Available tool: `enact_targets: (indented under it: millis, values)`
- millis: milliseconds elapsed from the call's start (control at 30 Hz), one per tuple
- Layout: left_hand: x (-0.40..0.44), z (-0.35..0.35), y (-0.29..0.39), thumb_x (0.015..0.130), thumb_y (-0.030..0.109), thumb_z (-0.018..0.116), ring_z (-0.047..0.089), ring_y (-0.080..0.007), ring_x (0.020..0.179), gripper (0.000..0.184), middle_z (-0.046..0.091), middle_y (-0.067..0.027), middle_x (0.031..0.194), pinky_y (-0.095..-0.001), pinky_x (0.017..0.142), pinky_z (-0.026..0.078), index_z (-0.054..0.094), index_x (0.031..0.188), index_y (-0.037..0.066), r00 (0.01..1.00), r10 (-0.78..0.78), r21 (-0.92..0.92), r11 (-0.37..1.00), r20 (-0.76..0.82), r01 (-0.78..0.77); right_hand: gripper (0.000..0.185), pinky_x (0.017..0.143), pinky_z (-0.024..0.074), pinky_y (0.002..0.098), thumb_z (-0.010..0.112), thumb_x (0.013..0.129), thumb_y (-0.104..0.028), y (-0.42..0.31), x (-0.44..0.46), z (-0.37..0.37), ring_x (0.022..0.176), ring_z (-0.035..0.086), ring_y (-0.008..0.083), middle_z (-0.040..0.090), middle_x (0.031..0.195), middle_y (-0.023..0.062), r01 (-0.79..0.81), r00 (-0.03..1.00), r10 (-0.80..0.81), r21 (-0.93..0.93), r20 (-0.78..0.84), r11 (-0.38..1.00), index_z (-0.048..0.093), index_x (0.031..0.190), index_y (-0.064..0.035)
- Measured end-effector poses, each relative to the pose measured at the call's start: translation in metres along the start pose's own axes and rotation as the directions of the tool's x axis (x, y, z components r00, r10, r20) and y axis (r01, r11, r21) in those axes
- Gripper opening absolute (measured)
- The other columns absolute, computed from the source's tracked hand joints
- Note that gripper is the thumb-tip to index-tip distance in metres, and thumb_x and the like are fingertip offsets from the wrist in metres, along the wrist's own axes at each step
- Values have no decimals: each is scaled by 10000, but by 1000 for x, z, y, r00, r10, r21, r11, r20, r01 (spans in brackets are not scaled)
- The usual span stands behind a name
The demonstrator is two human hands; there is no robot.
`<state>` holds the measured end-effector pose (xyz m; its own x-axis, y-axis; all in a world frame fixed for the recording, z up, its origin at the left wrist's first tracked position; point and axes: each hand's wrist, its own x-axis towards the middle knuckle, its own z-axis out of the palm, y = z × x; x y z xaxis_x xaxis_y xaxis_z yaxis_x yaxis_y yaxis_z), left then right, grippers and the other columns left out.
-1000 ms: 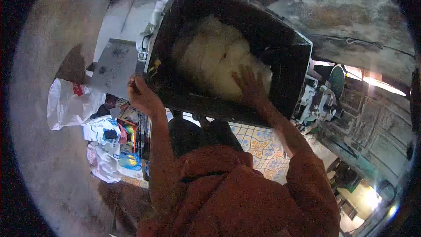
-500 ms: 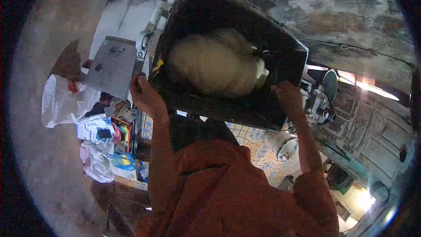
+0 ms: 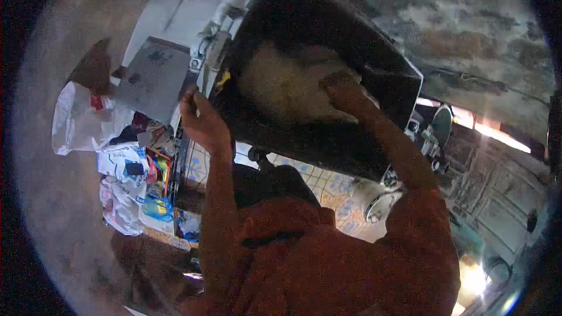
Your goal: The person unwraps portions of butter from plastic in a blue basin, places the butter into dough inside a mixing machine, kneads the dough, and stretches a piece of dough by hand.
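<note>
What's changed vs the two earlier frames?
Right hand: on the pale mass a second ago, off it near the trough's right end half a second ago, now back over the mass, having moved left and inward. Grip or contact unclear. The mass's outline shifted; it's blurred. Left hand stayed by the trough's left end; the bags at left stayed put.

Right grip (image 3: 346, 95) over pale mass (image 3: 281, 85)

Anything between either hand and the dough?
Left hand: the left side of the dark box appears to stand between. Right hand: nothing visible; it is at the dough, though contact is unclear.
</note>
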<state>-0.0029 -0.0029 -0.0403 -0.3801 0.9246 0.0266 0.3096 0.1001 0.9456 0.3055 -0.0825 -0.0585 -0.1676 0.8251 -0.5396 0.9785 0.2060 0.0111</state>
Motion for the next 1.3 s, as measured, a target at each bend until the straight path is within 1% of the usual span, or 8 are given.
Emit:
enact_targets:
  millis: [133,233,367,533,733,933,1100,1300]
  values:
    - [2,-7,-2,915,116,540,592,-197,838,222,640,-125,969,-330,750,476,606,1054,-44,999,2,38,999,-32,-1,300,865,506,393,600,813,-130,14,-1,-38,929,637,301,655,1047,126,-34,999,34,4,-15,999,623,1109,-88]
    - [-5,-1,4,926,162,540,603,-221,878,271,630,-141,999,-342,771,485,593,1090,-47,999,38,19,999,-20,-38,217,773,525,388,600,838,-208,-20,-73,-97,844,662,285,672,1003,121,-71,907,247,454,-341,888,677,1000,-87]
    - [-4,-5,0,925,193,549,575,-220,979,318,601,-154,1068,-339,822,471,569,1128,-51,999,-17,0,1000,44,17,260,730,517,408,589,854,-305,-4,-118,-95,851,661,282,670,1013,113,-465,875,484,290,8,836,678,990,-102]
    - [-4,-1,1,916,148,540,574,-220,987,271,610,-151,1072,-333,826,461,577,1095,-53,998,-65,-4,998,23,65,353,857,489,444,558,858,-327,-55,-83,0,962,626,336,629,1093,178,-198,954,134,229,267,953,624,1092,-71]
    - [0,-6,4,911,109,530,604,-216,913,226,645,-142,1020,-336,819,462,600,1061,-44,999,41,165,985,10,-42,437,1031,370,475,579,831,-136,-85,-12,64,1221,463,330,502,1277,195,191,935,-242,-207,-258,959,511,1257,-66]
    - [-3,-3,2,917,140,519,616,-242,895,247,658,-142,1005,-355,823,463,617,1076,-22,1000,10,88,996,18,-12,477,950,458,428,633,784,-88,-45,3,-68,1105,557,324,593,1163,166,8,956,-12,15,295,1000,521,1247,-66]
    - [-1,-4,2,895,94,521,619,-262,954,238,654,-155,1027,-360,828,473,619,1077,-23,1000,15,66,998,9,-15,388,937,469,444,618,826,-111,1,-29,-15,1081,578,316,603,1155,164,22,996,-7,169,-84,985,557,1208,-69]
    - [0,-4,12,900,107,497,606,-237,937,256,637,-163,1034,-348,813,483,607,1082,-36,1000,-2,75,997,31,0,249,828,491,420,577,848,-217,-30,-99,-72,981,623,337,653,1071,146,-378,737,645,670,-201,640,638,1058,-96]
